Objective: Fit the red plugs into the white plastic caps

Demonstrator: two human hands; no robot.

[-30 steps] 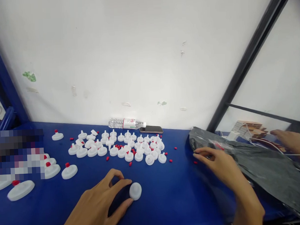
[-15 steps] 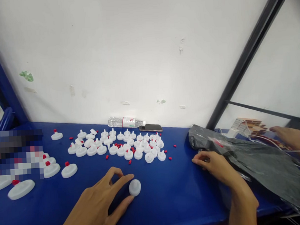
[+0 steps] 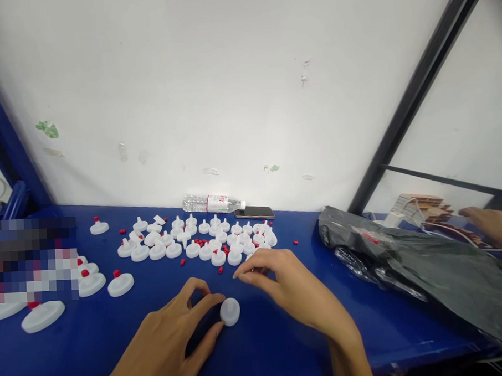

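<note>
Head view: on a blue, smooth worktop (image 3: 278, 347), the left hand (image 3: 166, 338) rests low with its thumb and forefinger set against the near-left side of a small, round, white plastic cap with a short spout (image 3: 230, 312). Its fingers are grasping that cap lightly by the edge, probably so that it stays put while the spout is left free from above. The cap sits apart from the others, just in front of the person, where both hands can reach it. The right hand (image 3: 299, 294) hangs over the worktop, beyond and to the right of the cap, wrist bent inward; its thumb and forefinger are drawn together at the tips, but whether anything small is between them I cannot tell. Farther back, many white spouted caps (image 3: 157, 251) crowd together, most with the spout up, perhaps so they can be picked up the right way round. Tiny red plastic pieces (image 3: 182, 262) lie among and around them, seemingly for close reach. To the left, white caps with red tips (image 3: 121, 285) stand in a separate group, which looks like deliberate sorting. A clear plastic bottle (image 3: 217, 204) on its side and a dark phone (image 3: 256, 212) lie by the wall, likely kept out of the way.
</note>
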